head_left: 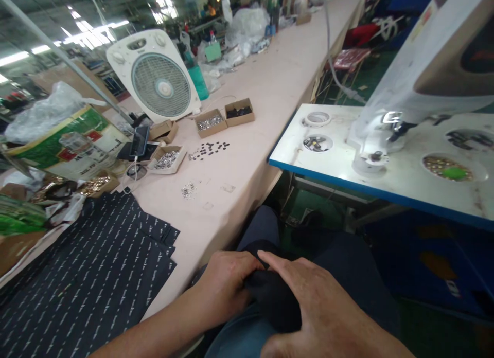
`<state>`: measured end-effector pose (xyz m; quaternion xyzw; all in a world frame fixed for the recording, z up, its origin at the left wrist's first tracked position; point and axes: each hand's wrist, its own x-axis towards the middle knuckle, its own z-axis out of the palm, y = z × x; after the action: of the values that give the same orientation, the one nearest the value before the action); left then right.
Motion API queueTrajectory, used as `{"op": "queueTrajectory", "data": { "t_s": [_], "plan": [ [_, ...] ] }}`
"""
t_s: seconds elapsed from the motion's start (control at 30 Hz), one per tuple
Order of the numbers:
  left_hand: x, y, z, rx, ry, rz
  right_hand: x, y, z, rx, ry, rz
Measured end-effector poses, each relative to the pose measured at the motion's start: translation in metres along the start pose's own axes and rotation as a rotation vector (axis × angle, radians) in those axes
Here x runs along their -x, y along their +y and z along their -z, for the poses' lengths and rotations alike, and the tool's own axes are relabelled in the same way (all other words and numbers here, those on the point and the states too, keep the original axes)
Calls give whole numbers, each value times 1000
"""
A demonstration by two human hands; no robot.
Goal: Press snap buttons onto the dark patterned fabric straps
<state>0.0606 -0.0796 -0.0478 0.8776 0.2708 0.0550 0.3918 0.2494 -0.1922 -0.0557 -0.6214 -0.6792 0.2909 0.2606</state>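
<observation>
A dark piece of cloth [274,296] lies bunched over my lap, low in the head view. My left hand [227,283] is closed on its left side, thumb and fingers pinching the fabric. Over the right side of the cloth is my right hand [316,301], its index finger stretched toward the left fingertips and its thumb held well apart. Some right fingers are hidden behind the hand. To the left, dark printed fabric panels [104,265] lie stacked on the table [247,167].
A white snap-press machine [386,121] stands on a blue-edged worktop [328,157] at right. Small boxes of metal parts [210,122], loose black pieces [210,148], a phone [139,141], a box fan [162,85] and a green-and-white bag [73,142] occupy the long table.
</observation>
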Motion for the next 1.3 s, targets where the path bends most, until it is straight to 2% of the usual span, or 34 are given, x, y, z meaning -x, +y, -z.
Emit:
{"op": "queueTrajectory", "data": {
  "t_s": [0.17,0.37,0.57,0.7,0.83,0.93,1.03,1.13,1.2,1.3],
  "plan": [
    [-5,4,2,71,-70,194,-10,7,-20,-53,23,-49],
    [-12,0,9,277,-229,319,-17,10,-6,-357,-55,-137],
    [-16,-2,16,465,-372,378,-22,10,6,-625,-175,-220],
    [-16,-4,11,579,-395,440,-23,20,4,-891,-263,-293],
    [-15,-9,0,802,-381,513,-24,33,0,-1078,-311,-317],
    [-13,-13,-8,986,-367,583,-27,39,0,-1040,-330,-341],
    [-11,-15,-12,1120,-384,669,-35,43,8,-861,-316,-359],
    [-10,-14,-16,1192,-407,735,-44,42,25,-626,-317,-261],
    [-13,-12,-20,1227,-422,726,-51,41,38,-537,-356,-178],
    [-21,-15,-33,1244,-426,622,-62,50,48,-490,-435,-152]
  ]
}}
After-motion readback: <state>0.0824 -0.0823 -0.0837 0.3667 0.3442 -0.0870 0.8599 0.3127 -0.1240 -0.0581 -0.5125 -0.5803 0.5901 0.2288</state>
